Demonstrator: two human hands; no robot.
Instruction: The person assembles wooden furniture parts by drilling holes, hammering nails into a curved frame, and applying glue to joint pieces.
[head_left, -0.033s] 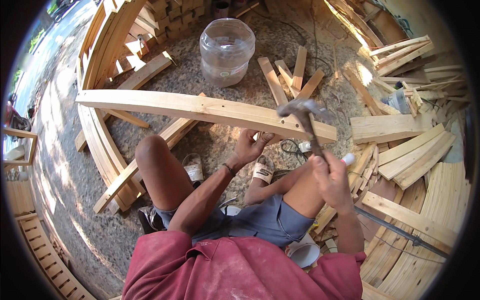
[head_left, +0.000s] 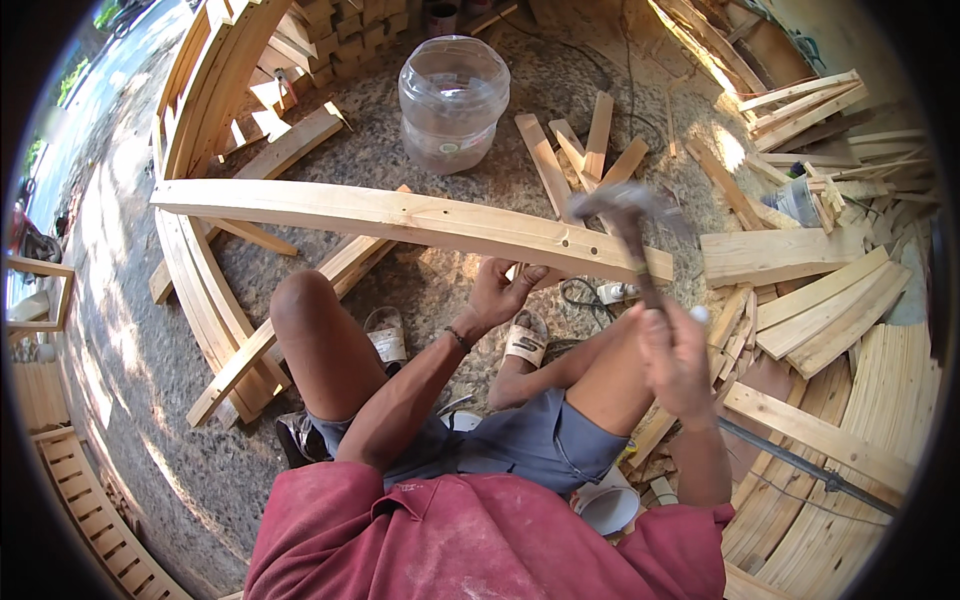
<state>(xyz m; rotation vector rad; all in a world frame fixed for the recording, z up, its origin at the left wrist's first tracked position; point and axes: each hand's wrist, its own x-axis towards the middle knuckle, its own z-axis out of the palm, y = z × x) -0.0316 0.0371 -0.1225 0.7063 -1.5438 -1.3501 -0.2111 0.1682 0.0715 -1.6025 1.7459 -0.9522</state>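
A long curved wooden beam [head_left: 400,215] lies across in front of my raised knees. My left hand [head_left: 505,290] is at the beam's near edge close to its right end, fingers pinched against the wood; I cannot tell whether it holds anything. My right hand [head_left: 675,355] grips the handle of a hammer [head_left: 625,205]. The hammer's head is blurred and raised just above the beam's right end.
A clear plastic jar [head_left: 453,100] stands beyond the beam. Short wood offcuts [head_left: 580,150] lie next to it. Stacked planks [head_left: 820,300] fill the right side and curved wooden frames [head_left: 200,150] the left. A dark metal rod [head_left: 800,465] and a white cup [head_left: 610,510] lie by my right hip.
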